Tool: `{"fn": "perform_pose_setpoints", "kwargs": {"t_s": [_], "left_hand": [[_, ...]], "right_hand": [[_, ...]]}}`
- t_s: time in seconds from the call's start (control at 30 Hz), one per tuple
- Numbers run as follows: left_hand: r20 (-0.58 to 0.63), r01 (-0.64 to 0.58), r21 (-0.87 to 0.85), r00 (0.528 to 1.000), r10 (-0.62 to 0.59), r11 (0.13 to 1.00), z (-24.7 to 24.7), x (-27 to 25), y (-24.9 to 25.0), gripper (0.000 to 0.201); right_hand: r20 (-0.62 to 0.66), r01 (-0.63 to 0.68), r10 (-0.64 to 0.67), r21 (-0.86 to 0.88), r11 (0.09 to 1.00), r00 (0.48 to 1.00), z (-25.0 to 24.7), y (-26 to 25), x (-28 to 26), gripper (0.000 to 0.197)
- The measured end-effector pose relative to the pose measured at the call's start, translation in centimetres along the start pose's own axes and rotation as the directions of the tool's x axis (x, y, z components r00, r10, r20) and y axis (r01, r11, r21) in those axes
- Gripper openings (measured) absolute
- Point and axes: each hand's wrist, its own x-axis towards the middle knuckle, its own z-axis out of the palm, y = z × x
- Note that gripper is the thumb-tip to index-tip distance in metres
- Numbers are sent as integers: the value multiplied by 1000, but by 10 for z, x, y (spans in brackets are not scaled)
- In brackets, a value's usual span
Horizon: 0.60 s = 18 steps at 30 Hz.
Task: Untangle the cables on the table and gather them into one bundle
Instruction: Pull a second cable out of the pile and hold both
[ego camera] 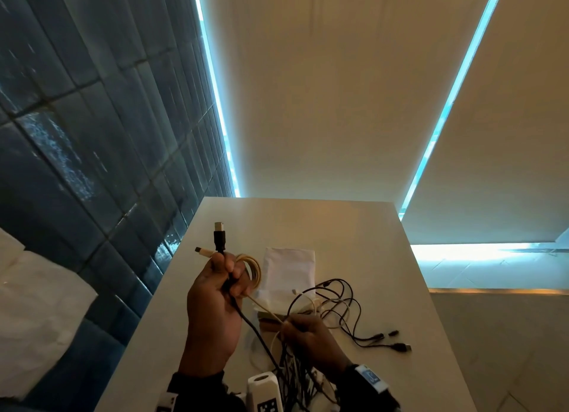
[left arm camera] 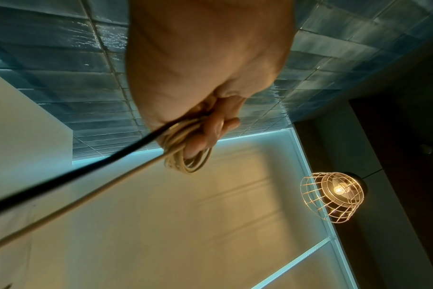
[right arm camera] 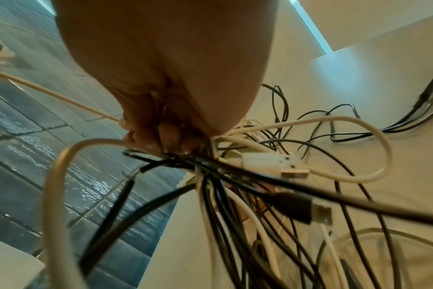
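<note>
Cables (ego camera: 335, 307) lie in a tangle of black and white strands on the near part of the pale counter (ego camera: 369, 227), too knotted to count exactly. Two hands are at work above them. The left hand (ego camera: 215, 301) is clenched around two cables: a thick black cable (ego camera: 219, 237) whose plug stands upright above the fist, and a beige cable (ego camera: 252, 270) wound in a coil of several loops behind the fingers, its small plug poking out to the left. In the left wrist view the fingers (left arm camera: 210, 127) curl through that beige coil (left arm camera: 185, 156), and both cables run off taut, side by side. The right hand (ego camera: 311, 341) grips a bunch of black and white strands (right arm camera: 210, 166) just above the counter, with the straight run of the beige cable (right arm camera: 49, 93) reaching it from the left. At least two USB plugs hang below this hand, one white (right arm camera: 272, 164) and one black (right arm camera: 299, 207). To the right, three black plug ends (ego camera: 391, 341) lie loose on the counter. One white pouch (ego camera: 289, 270) rests beyond the tangle.
</note>
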Motion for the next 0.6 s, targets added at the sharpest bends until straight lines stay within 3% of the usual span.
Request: {"fn": "perform_pose_setpoints", "kwargs": {"t_s": [0.3, 0.4, 0.6], "left_hand": [[13, -33, -13, 999, 33, 999, 0, 1, 11, 32], [-6, -35, 60, 999, 36, 998, 0, 3, 11, 36], [-70, 8, 253, 997, 11, 967, -2, 7, 6, 36]], "right_hand": [[-92, -85, 71, -158, 984, 993, -7, 20, 1, 28], [-190, -105, 65, -208, 973, 980, -6, 9, 1, 26], [-421, 6, 14, 45, 999, 907, -8, -42, 7, 16]]}}
